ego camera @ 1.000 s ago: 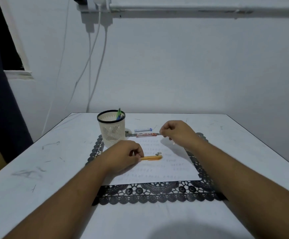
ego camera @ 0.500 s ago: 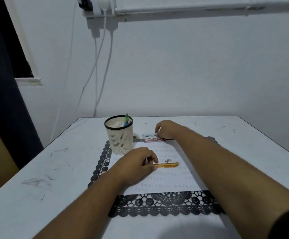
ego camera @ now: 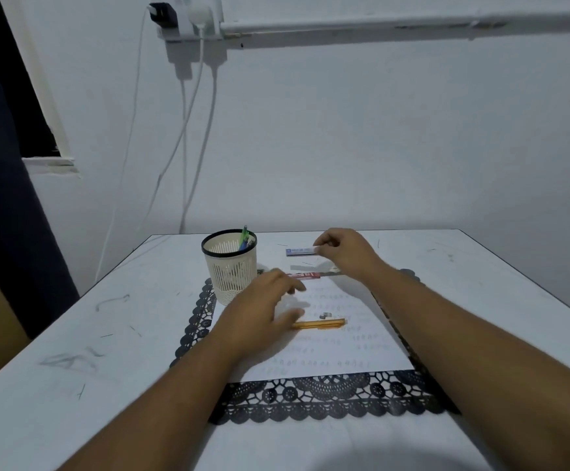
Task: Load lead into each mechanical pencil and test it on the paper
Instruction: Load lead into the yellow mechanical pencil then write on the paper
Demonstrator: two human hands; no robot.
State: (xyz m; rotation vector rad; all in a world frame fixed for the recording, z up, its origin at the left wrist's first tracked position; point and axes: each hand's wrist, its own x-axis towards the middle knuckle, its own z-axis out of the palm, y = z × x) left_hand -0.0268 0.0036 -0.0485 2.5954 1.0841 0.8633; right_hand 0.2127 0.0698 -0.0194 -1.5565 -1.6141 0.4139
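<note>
1. The right hand (ego camera: 346,254) has lifted off the table since half a second ago, and it now pinches one end of the blue-and-white lead case (ego camera: 300,251) between thumb and fingertips. The case hangs clear of the table (ego camera: 114,338), its shadow lying just below it. Before this the case lay flat at the far edge of the paper.

2. The left hand (ego camera: 263,312) has let go of the orange pencil (ego camera: 319,324). It now hovers blurred above the paper (ego camera: 327,355), fingers loosely spread and holding nothing, apparently travelling toward 12 o'clock, where the case is.

3. The orange pencil lies on the paper at the middle of the black lace mat (ego camera: 327,399), its near end just touching the left thumb's outline. A small grey cap (ego camera: 325,315) sits just beyond it at 12 o'clock.

4. A red lead case (ego camera: 305,275) rests untouched at the paper's far edge, between the hands.

5. The mesh pen cup (ego camera: 230,263) stands at 10 o'clock from the pencil, more pens inside.

6. My reading: the pencil is open and waiting; the step in hand is opening the case with both hands to draw out a lead. Testing is not yet done.
</note>
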